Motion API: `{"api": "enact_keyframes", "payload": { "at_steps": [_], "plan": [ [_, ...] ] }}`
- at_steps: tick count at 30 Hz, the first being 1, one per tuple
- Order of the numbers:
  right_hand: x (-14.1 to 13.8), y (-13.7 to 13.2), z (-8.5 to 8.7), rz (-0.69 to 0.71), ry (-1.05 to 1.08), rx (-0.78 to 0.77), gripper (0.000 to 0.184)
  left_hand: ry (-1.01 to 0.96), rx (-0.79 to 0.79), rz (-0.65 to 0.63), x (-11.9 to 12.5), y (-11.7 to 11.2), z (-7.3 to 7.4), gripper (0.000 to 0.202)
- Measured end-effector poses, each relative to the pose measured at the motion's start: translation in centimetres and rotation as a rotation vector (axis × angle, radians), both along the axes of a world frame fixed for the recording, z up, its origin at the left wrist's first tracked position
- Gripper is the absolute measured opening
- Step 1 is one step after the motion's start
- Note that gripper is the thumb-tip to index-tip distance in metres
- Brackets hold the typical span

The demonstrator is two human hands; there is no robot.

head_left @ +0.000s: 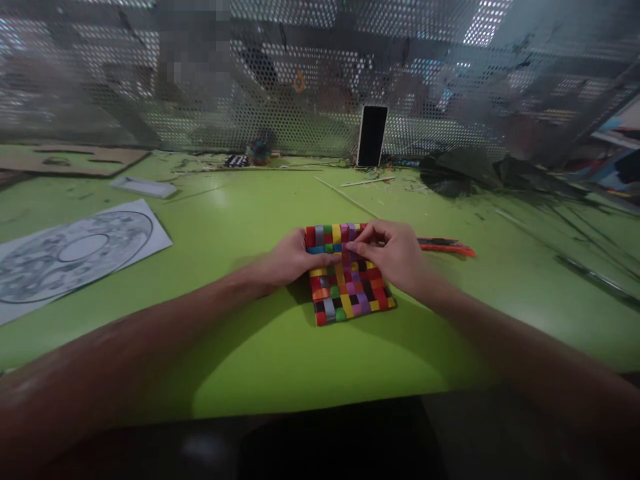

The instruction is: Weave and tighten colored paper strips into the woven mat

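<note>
At the middle of the smooth lime-green surface (240,373): square mat of woven multicoloured strips (327,303), mostly interlaced by its look, left hand (287,257) grip clasping its left edge, right hand (400,257) seemingly pinching a narrow purple strip (346,263), perhaps not yet flattened.

Left hand (289,257): bare. Right hand (401,255): bare. Left forearm (165,333): uncovered, smooth in outline, tapering to a bare wrist (254,277). Right forearm (510,347): likewise uncovered, tapering.
</note>
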State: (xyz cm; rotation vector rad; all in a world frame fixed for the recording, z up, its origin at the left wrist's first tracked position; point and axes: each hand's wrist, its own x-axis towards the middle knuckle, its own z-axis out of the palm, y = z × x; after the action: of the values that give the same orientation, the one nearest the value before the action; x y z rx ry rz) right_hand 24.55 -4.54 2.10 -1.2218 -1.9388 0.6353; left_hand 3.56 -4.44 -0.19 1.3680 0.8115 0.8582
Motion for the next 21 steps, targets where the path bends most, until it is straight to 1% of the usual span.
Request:
{"api": "enact_keyframes", "payload": {
  "at_steps": [3,6,8,11,15,18,21],
  "plan": [
    [0.2,0.1,-0.2,0.053,0.007,-0.01,0.02,0.005,-0.003,0.017,-0.1,0.1,-0.1,0.039],
    [0.3,-0.2,0.1,0.107,-0.063,0.029,0.02,-0.024,-0.019,0.018,0.0,0.1,0.1,0.042],
    [0.3,-0.4,0.4,0.125,-0.095,0.017,0.018,-0.032,-0.037,0.024,0.2,0.0,0.4,0.043],
    [0.2,-0.4,0.9,0.102,-0.108,-0.03,0.016,-0.002,-0.056,0.037,0.2,-0.1,0.6,0.043],
    [0.2,-0.1,1.3,0.075,-0.113,-0.089,0.02,0.036,-0.042,0.046,0.0,-0.1,0.4,0.041],
    [0.2,0.0,1.5,0.055,-0.12,-0.168,0.015,0.023,-0.036,0.044,0.1,-0.2,0.1,0.04],
    [0.0,-0.1,1.7,0.014,-0.13,-0.231,0.014,0.012,-0.023,0.035,0.3,-0.3,0.3,0.037]
  ]
}}
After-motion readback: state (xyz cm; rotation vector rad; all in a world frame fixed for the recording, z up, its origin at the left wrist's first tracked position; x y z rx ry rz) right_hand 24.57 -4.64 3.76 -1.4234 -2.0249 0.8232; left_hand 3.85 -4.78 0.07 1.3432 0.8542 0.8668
